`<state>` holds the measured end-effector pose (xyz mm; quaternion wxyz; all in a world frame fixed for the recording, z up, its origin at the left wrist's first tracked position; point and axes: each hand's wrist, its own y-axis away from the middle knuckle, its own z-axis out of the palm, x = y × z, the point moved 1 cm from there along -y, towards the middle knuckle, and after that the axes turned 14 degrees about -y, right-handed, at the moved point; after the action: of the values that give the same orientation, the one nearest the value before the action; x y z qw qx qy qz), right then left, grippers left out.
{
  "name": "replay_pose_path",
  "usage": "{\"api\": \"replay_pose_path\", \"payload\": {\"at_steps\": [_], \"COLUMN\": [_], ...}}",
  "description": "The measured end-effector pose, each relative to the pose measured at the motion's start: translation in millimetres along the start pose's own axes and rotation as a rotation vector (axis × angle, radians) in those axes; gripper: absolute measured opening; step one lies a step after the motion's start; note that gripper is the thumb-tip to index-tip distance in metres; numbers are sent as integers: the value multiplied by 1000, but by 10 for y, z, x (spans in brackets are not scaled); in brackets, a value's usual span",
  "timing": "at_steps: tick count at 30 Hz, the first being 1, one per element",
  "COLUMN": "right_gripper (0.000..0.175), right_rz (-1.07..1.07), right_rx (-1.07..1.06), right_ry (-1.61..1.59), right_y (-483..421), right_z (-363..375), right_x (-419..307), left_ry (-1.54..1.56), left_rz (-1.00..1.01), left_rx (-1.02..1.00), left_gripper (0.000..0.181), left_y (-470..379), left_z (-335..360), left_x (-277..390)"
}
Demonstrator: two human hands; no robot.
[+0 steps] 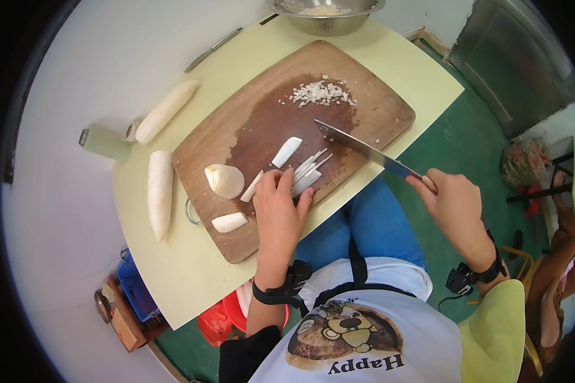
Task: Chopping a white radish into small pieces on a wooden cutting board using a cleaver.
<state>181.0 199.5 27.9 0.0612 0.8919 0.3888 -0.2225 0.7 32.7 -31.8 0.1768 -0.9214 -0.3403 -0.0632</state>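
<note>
My left hand rests on a bundle of thin white radish sticks, pressing them to a wooden cutting board. In my right hand is the handle of a cleaver; its blade slants over the board's right side, apart from the sticks. A white radish slab lies just beyond my left fingers, and a narrower strip beside them. Left of these are a thick radish end and a cut wedge. Finely diced radish is heaped near the board's far edge.
Two whole white radishes lie on the pale yellow table, near a green bottle. A knife lies by the wall. A metal colander holds white bits. Another person sits at the right.
</note>
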Motion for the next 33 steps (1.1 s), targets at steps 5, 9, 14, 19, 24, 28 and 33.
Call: {"api": "replay_pose_path", "payload": {"at_steps": [5,9,14,19,24,28,33], "right_gripper": [40,40,40,40,36,24,11], "right_rz": [30,53,49,69,24,-106,-183], "right_rx": [46,24,2,-27,-42,-141,-353], "right_ry": [26,44,7,-33,-82,-122,-175], "right_y": [219,294,318,306,285,163,98], "right_z": [122,129,135,144,127,63,77], "right_x": [-176,-325,-389,-401,-346,-300,-315], "left_ry": [-6,6,6,-4,36,54,41], "left_rz": [-25,-24,-3,12,4,13,12], "left_rx": [91,92,116,121,110,95,123], "left_gripper": [38,39,40,39,33,30,27], "left_y": [24,37,54,67,23,12,27], "left_z": [71,91,107,106,113,128,156], "left_x": [-17,-36,-49,-36,-66,-57,-32]}}
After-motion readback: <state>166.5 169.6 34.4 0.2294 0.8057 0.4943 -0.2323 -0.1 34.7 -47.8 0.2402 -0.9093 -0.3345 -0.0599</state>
